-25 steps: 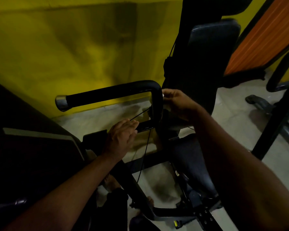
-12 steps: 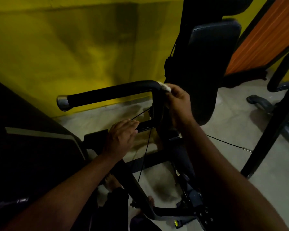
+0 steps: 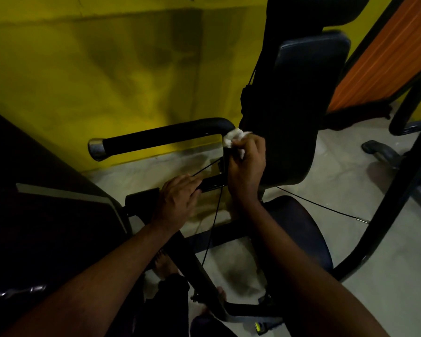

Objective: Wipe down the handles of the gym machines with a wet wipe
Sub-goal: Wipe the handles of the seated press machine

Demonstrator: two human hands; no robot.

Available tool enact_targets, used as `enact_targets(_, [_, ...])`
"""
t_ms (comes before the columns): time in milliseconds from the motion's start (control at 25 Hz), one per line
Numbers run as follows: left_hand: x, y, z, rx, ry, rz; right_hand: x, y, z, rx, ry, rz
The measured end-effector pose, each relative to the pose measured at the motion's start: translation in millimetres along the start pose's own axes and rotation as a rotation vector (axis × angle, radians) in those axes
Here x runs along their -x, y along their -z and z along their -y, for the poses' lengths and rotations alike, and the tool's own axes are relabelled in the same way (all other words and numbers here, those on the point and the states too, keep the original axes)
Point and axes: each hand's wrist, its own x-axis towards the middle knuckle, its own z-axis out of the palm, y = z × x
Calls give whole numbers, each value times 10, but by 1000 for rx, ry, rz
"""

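Working the wet wipe (image 3: 232, 137) into the bend of the black handle (image 3: 161, 137), at the corner between horizontal grip and upright post. Pinching it, bunched, between thumb and curled fingers of the right hand (image 3: 247, 164); pressing the white wad against the top and inside of that corner. Resting the left hand (image 3: 178, 203) flat on the lower black bar (image 3: 212, 183), fingers straight and close together, apparently steadying rather than gripping.

Comparing with a second ago: showing far more of the wipe now, against almost no white then, with the hand closed on the post just under the bend. Comparing with half a second ago: sitting slightly lower on the corner, having been up on the crown of the curve. Keeping the left hand on the same bar throughout.

Reading this as rubbing to and fro over the bend, not yet travelling along the grip. Leaving, on that judgement, the whole straight run out to the chrome end cap (image 3: 96, 149) still to cover, plus any other handles.

Noting a thin black cable (image 3: 214, 215) hanging just beside the post, near both hands; possibly snagging the wipe on a downward stroke. Not making out any wet sheen on the handle in this dim light.
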Motion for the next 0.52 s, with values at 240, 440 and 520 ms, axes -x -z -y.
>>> enact_targets(240, [-24,578,-46,-291,-151,-289,-52,-121,86,97,56,-66])
enact_targets(440, [-46,1096,150,-520,93,-381,-17,-283,338,51,18,-115])
enact_targets(520, [4,1225,313,-445,139,-369,9,-326,476,-51,-31,-60])
